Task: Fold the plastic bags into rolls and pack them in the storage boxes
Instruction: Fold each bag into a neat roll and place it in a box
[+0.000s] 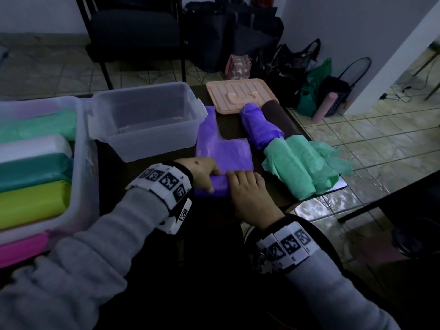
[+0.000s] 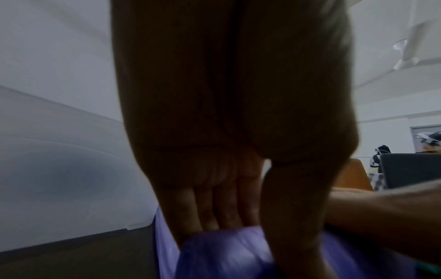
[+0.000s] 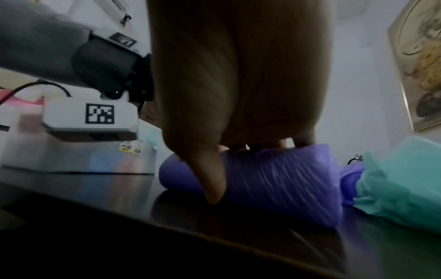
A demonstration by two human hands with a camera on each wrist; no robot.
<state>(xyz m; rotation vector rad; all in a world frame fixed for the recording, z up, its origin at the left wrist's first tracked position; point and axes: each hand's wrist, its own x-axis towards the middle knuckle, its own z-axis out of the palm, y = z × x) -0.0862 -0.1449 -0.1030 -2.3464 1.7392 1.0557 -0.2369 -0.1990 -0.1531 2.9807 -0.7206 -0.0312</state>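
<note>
The left hand (image 1: pixel 202 171) has its fingers curled over the far side of the rolled end of a purple bag (image 1: pixel 221 160), with the thumb on the near side, so it grips the roll. From the left wrist view the fingers (image 2: pixel 210 207) lie close together, their tips hidden behind the purple plastic. The right hand (image 1: pixel 247 189) sits just beside it on the same roll, fingers bent over the top and thumb (image 3: pixel 212 181) down the near face to the table (image 1: pixel 233 125).

The unrolled part of the bag lies flat on the dark table beyond the hands. Just left of it stands an empty clear box (image 1: pixel 145 115). Farther left, a second box (image 1: pixel 83 163) holds green, white and yellow rolls. To the right lie a purple roll (image 1: pixel 257 127) and loosely folded green bags (image 1: pixel 300 167). A peach lid (image 1: pixel 238 94) rests at the far edge.
</note>
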